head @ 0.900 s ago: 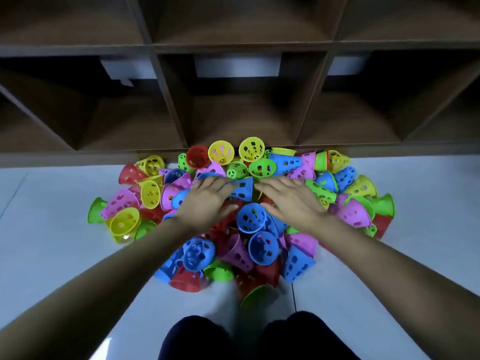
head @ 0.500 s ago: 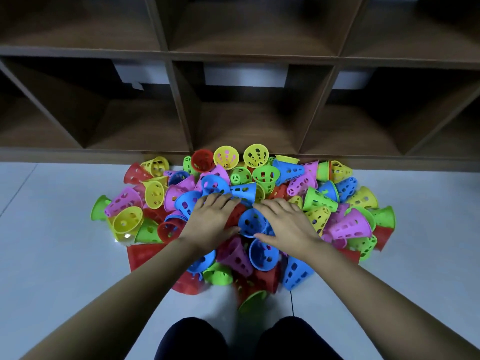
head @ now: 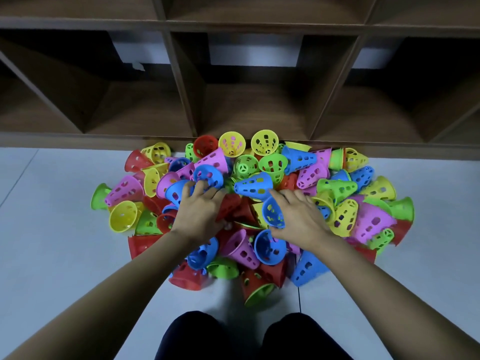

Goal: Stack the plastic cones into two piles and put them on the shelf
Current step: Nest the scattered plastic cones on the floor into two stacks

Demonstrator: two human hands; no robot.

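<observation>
The cones (head: 241, 248) lie in one big mixed heap on the floor (head: 52, 229), right up against the bottom of the shelf (head: 254, 113). None are stacked, so this looks like the very start: picking the first ones. The right hand (head: 298, 219) curls round a blue cone (head: 272, 213). The left hand (head: 200, 211) has its fingers on a second blue cone (head: 207, 176), but I cannot tell if it grips it. Next, one cone should slide inside the other, wide ends facing the same way.
</observation>
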